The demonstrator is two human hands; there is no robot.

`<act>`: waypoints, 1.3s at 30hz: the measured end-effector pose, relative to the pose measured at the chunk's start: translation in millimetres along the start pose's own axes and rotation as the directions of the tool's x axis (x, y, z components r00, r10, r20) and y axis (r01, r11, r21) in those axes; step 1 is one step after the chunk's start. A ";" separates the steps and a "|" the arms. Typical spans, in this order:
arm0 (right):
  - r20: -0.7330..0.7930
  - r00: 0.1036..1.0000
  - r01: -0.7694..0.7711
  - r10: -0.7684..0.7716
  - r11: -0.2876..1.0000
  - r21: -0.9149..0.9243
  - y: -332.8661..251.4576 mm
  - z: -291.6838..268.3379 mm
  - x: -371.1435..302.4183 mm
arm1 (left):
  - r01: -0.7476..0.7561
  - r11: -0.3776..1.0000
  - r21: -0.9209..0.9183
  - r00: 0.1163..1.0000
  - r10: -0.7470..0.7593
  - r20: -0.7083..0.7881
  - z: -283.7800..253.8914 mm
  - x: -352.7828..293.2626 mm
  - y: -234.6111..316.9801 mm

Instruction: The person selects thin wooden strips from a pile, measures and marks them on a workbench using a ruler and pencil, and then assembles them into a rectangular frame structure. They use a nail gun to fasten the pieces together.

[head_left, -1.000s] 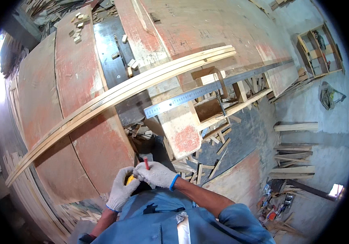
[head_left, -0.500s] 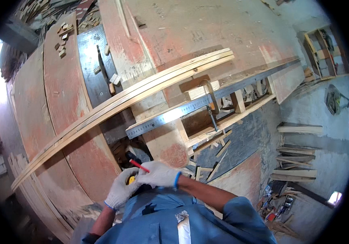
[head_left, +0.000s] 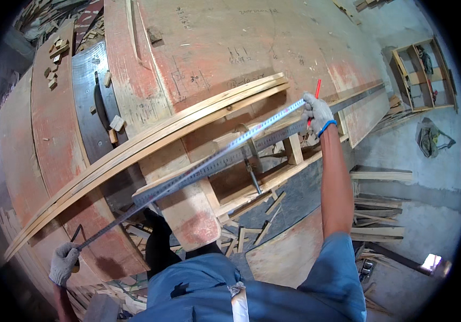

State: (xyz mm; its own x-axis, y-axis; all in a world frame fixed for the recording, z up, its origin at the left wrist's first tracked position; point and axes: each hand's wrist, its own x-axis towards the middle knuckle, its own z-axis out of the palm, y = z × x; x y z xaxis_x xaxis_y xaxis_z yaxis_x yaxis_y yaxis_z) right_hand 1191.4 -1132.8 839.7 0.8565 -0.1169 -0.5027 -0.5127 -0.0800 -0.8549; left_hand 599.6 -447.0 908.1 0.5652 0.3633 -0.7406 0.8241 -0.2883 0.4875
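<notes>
A tape measure blade (head_left: 241, 140) is pulled out between my two hands and runs diagonally above the workbench. My left hand (head_left: 64, 264), in a grey glove, is closed at its lower-left end; a bit of the yellow case shows beside the fingers. At the far end, my gloved right hand (head_left: 319, 111) pinches the blade's tip and also holds a red pencil (head_left: 318, 87). Under the blade lies a long steel ruler (head_left: 359, 96) on a wooden frame. Long, slightly curved-looking wooden strips (head_left: 187, 119) lie side by side just beyond it.
A clamp (head_left: 252, 177) grips the frame near the ruler. Small wood blocks (head_left: 53, 72) and a dark-bladed tool (head_left: 101, 104) lie on the left boards. Wood offcuts (head_left: 241, 239) fill the gap below the bench. A wall shelf (head_left: 423, 75) hangs at right.
My hands were together near my waist with the tape measure and pencil. They have spread far apart, left to the lower left, right to the upper right, drawing the blade out.
</notes>
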 end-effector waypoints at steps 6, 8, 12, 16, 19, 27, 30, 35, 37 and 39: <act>-0.138 0.984 0.088 -0.115 0.978 -0.189 -4.6 17.3 75.5 | -0.204 0.977 0.066 0.975 0.209 -0.079 14.5 56.0 40.8; -0.182 0.973 0.088 -0.143 0.956 -0.279 -2.4 33.5 85.3 | -0.218 0.973 0.080 0.970 0.225 -0.091 13.9 69.4 52.1; -0.182 0.972 0.068 -0.147 0.922 -0.382 11.3 23.8 121.4 | -0.108 0.994 0.013 0.991 0.109 -0.074 12.0 88.7 65.3; -0.145 0.982 0.058 -0.124 0.918 -0.391 17.0 33.7 126.6 | -0.141 0.986 0.089 0.982 0.150 -0.112 4.8 99.2 58.8; -0.130 0.983 0.054 -0.126 0.888 -0.457 18.3 28.2 131.8 | -0.142 0.980 0.137 0.977 0.161 -0.142 -0.1 105.3 53.4; -0.116 0.966 0.053 -0.233 0.612 -0.789 17.2 1.1 151.3 | -0.103 0.973 0.206 0.974 0.141 -0.179 9.3 117.9 61.8; -0.108 0.976 0.082 -0.190 0.778 -0.622 29.4 30.8 135.5 | -0.122 0.950 0.289 0.962 0.185 -0.199 13.8 106.4 80.0; -0.150 0.953 0.171 -0.264 0.875 -0.453 27.8 -4.8 138.0 | -0.120 0.895 0.431 0.934 0.248 -0.255 17.2 107.7 83.7; -0.243 0.908 0.205 -0.341 0.868 -0.453 17.6 -9.8 127.7 | -0.125 0.851 0.511 0.916 0.297 -0.270 16.7 113.4 78.2; -0.269 0.880 0.277 -0.391 0.883 -0.379 6.0 19.0 96.2 | -0.100 0.829 0.550 0.904 0.307 -0.299 22.1 111.7 77.6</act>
State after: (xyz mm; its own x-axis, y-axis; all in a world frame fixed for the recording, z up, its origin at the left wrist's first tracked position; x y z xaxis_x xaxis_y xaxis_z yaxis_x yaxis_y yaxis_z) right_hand 1271.9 -1125.7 783.7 0.9381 -0.3384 -0.0734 -0.2385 -0.4780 -0.8454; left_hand 725.9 -448.3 853.0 0.7744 0.5048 -0.3815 0.6073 -0.7623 0.2239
